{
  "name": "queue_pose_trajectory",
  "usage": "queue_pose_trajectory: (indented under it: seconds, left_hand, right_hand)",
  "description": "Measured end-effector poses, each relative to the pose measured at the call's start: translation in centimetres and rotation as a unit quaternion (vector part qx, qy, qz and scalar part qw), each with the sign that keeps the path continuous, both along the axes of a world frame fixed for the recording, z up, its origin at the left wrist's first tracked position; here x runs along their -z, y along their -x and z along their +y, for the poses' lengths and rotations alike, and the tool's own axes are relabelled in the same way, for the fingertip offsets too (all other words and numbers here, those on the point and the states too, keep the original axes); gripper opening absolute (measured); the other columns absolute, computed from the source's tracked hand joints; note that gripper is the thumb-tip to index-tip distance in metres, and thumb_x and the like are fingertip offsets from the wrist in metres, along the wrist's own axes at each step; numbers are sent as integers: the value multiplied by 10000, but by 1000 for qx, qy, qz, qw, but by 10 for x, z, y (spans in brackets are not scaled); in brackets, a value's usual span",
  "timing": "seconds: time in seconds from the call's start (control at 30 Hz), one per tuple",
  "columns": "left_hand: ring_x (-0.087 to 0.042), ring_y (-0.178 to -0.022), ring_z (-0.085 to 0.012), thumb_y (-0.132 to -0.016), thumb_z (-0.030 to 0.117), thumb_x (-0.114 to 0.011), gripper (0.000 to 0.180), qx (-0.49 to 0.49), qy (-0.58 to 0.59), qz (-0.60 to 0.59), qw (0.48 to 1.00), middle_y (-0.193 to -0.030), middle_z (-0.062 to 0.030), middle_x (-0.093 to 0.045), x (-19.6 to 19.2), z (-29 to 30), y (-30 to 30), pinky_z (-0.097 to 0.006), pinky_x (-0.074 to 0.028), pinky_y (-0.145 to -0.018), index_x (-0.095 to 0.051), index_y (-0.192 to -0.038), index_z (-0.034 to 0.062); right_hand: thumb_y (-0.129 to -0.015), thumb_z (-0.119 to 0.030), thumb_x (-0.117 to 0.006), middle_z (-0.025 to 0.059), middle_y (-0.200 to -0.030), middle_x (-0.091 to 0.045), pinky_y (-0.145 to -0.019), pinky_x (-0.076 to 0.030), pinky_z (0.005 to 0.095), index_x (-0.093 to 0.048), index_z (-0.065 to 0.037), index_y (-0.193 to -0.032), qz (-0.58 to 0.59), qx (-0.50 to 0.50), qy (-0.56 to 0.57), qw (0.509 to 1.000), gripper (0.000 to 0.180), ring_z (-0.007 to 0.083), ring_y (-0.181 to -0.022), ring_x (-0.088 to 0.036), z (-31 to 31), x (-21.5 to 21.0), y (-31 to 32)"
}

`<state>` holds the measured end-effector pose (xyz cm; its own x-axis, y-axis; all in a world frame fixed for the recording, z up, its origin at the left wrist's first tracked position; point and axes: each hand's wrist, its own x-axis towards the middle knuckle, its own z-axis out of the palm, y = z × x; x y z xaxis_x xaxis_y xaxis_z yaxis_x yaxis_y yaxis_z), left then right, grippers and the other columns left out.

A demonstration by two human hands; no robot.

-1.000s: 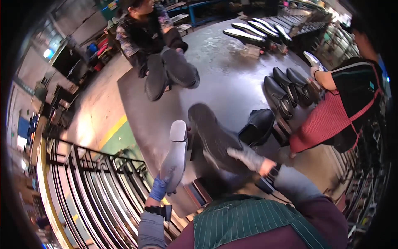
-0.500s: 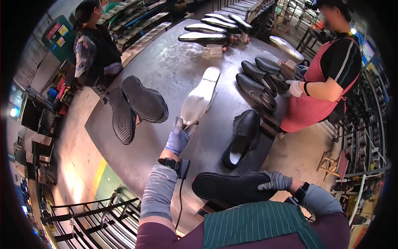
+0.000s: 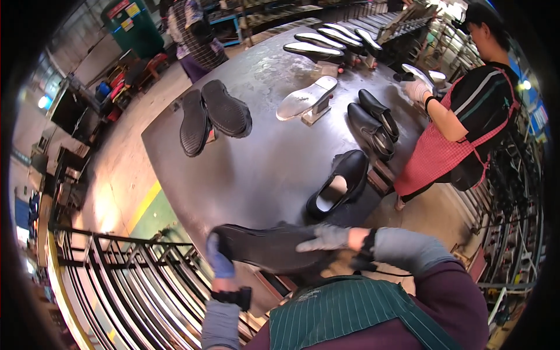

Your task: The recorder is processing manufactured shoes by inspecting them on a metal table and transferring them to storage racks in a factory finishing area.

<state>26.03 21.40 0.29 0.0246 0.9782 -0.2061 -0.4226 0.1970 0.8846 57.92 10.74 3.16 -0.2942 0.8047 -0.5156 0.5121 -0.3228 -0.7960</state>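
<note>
Two yellow signs (image 3: 133,10) and a red label (image 3: 119,7) are noted on a green tank (image 3: 139,39); no wording can be read.

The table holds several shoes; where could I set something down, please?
The table is bare between the upturned shoes, white sole, pale-lined shoe and held shoe. The far end, with pale-topped shoes, and right side, with the black pair, are crowded.

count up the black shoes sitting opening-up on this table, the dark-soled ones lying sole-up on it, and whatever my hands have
Opening-up black shoes: 3
Sole-up dark-soled shoes on the table: 2
Dark shoe at your left hand and right hand: 1
Total: 6
</note>
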Motion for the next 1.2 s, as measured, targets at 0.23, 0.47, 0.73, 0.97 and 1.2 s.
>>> queue_pose_trajectory:
  seconds: [0.23, 0.47, 0.73, 0.97, 1.2]
  left_hand:
    - [-653, -875, -198, -912, 335, -574, 371, 147, 118, 42, 981, -998, -79, -676, -28, 22, 51, -310, -524, -833, -641, -1109, 27]
    - [-593, -969, -144, -893, 365, -635, 406, 155, 37, 206, 966, -1068, -51, -634, -22, -44, 36, -282, -487, -866, -611, -1150, 52]
    - [-565, -1064, -182, -916, 359, -602, 465, 197, 48, 60, 977, -1183, -73, -583, -4, -57, 30, -305, -453, -936, -526, -1257, 51]
    - [-473, -1198, -188, -928, 283, -571, 528, 202, 7, 97, 975, -1311, -88, -485, -22, -128, 24, -318, -375, -1024, -410, -1357, 20]
    - [-529, -1108, -202, -788, 221, -759, 754, 104, 55, 253, 960, -1240, -106, -524, -75, -200, -13, -323, -465, -928, -319, -1362, 8]
  right_hand:
    - [-812, -363, -734, 92, -1119, -641, -862, -493, 332, -517, -55, -1292, 355, -43, 162, 920, 610, 192, -993, -597, -71, 14, 127]
    - [-826, -543, -639, 191, -1270, -543, -984, -414, 323, -427, -73, -1377, 220, -238, 357, 876, 754, 250, -1225, -496, -80, -10, 71]
    - [-857, -432, -646, 112, -1192, -599, -1011, -378, 347, -545, -91, -1286, 302, 70, -68, 948, 557, 238, -1148, -539, 63, 1, 172]
    - [-885, -263, -618, 66, -1100, -651, -968, -410, 319, -642, -76, -1159, 384, -37, -10, 923, 333, 167, -1093, -559, 23, 19, 174]
    - [-848, -214, -620, 64, -910, -659, -771, -483, 307, -682, -72, -958, 304, -105, -327, 889, 190, 149, -875, -607, 20, 4, 155]
